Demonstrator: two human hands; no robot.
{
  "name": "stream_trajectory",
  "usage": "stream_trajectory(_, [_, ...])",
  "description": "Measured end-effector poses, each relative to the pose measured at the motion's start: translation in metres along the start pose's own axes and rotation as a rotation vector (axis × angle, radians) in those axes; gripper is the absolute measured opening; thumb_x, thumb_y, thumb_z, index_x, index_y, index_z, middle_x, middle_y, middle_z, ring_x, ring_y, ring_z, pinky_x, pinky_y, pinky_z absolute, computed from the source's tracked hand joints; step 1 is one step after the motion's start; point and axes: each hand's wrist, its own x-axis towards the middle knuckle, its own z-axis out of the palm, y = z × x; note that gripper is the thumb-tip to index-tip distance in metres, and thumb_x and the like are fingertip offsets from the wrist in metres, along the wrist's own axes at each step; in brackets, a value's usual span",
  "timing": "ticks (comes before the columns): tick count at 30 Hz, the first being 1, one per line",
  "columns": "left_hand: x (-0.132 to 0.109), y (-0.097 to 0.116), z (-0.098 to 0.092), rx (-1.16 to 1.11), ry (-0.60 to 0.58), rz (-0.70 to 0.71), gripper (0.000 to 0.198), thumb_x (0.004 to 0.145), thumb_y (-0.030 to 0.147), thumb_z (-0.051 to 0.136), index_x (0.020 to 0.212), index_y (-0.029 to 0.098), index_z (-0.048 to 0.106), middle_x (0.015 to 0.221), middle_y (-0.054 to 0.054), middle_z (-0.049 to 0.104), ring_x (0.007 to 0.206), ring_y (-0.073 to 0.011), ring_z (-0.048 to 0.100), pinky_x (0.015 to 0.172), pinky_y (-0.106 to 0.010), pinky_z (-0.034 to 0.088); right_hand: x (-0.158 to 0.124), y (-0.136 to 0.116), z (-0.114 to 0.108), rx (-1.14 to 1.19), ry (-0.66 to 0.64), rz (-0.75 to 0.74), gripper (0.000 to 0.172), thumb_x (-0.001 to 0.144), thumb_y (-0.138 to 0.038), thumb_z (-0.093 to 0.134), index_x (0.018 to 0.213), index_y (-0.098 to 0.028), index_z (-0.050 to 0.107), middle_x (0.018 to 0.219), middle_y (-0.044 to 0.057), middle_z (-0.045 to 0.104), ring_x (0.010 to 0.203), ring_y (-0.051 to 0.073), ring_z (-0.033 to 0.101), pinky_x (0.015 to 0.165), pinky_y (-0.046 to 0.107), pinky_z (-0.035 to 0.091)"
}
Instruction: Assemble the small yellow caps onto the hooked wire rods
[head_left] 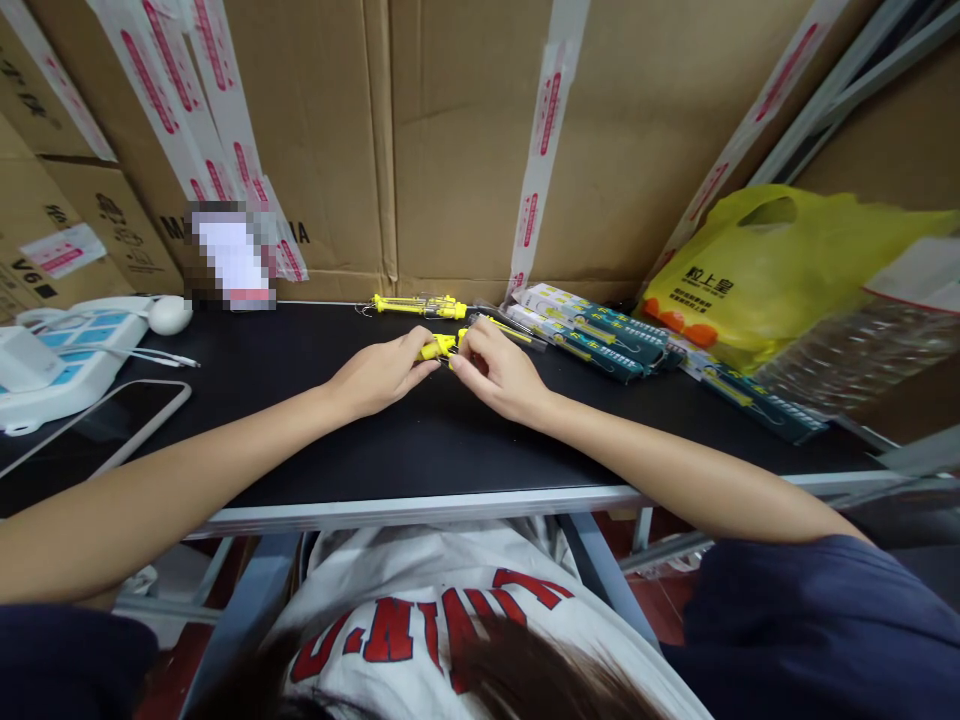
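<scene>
Between both hands, low over the black tabletop, is a yellow plastic piece with thin metal wires (437, 348). My left hand (381, 374) pinches its left end between thumb and fingers. From the other side my right hand (502, 372) grips it with curled fingers, which hide part of it. Just behind lies a longer yellow plastic device with metal rods and hooks (420, 306), apart from the hands. Several printed boxes, white and dark green (589, 335), are stacked to the right of it.
A yellow plastic bag (757, 270) with orange fruit in it stands at the right, beside a clear plastic pack (855, 335). On the left are a white power strip (82, 350) and a phone (112, 425). Cardboard boxes (457, 150) form a wall behind the table (360, 450).
</scene>
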Motion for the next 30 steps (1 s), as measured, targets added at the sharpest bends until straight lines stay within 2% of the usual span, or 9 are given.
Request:
stream_trajectory(4, [0.001,-0.003,0.003,-0.03,0.018,0.009,0.031,0.101,0.039,0.035,0.121,0.018,0.046,0.115,-0.012,0.067,0.1,-0.0274,0.07,0.076,-0.033,0.051,-0.001,-0.001,0.002,-0.177,-0.084,-0.124,0.022,0.093,-0.032,0.055,0.075,-0.019,0.054,0.084,0.004,0.056,0.075,0.015,0.05,0.065,0.027,0.034])
stream_trajectory(10, [0.0,0.002,0.001,-0.007,0.008,-0.013,0.031,0.101,0.039,0.034,0.119,0.017,0.047,0.111,-0.011,0.069,0.094,-0.0267,0.071,0.072,-0.031,0.05,0.0,0.001,0.007,-0.318,-0.109,-0.128,0.019,0.091,-0.03,0.061,0.077,-0.019,0.057,0.078,0.004,0.063,0.074,0.016,0.053,0.064,0.027,0.03])
stream_trajectory(15, [0.0,0.002,0.002,0.08,-0.009,-0.002,0.028,0.1,0.039,0.036,0.113,0.019,0.05,0.101,-0.008,0.072,0.088,-0.0233,0.07,0.065,-0.027,0.045,-0.002,-0.003,0.01,-0.197,-0.164,-0.106,0.022,0.097,-0.027,0.051,0.077,-0.018,0.056,0.074,0.003,0.062,0.069,0.014,0.052,0.062,0.025,0.03])
stream_trajectory(20, [-0.001,0.002,0.004,0.159,0.023,0.015,0.027,0.1,0.039,0.036,0.11,0.021,0.052,0.095,-0.005,0.072,0.084,-0.0212,0.07,0.058,-0.025,0.041,-0.004,-0.007,0.013,-0.104,-0.194,-0.073,0.024,0.098,-0.029,0.049,0.077,-0.019,0.052,0.073,0.003,0.06,0.067,0.014,0.051,0.062,0.024,0.03])
stream_trajectory(30, [-0.002,0.003,0.001,0.098,0.02,0.033,0.028,0.099,0.038,0.036,0.113,0.017,0.049,0.103,-0.01,0.073,0.085,-0.0245,0.072,0.064,-0.028,0.047,-0.003,-0.003,0.008,-0.078,-0.226,-0.144,0.022,0.099,-0.028,0.046,0.078,-0.019,0.05,0.075,0.003,0.059,0.07,0.014,0.051,0.064,0.024,0.03])
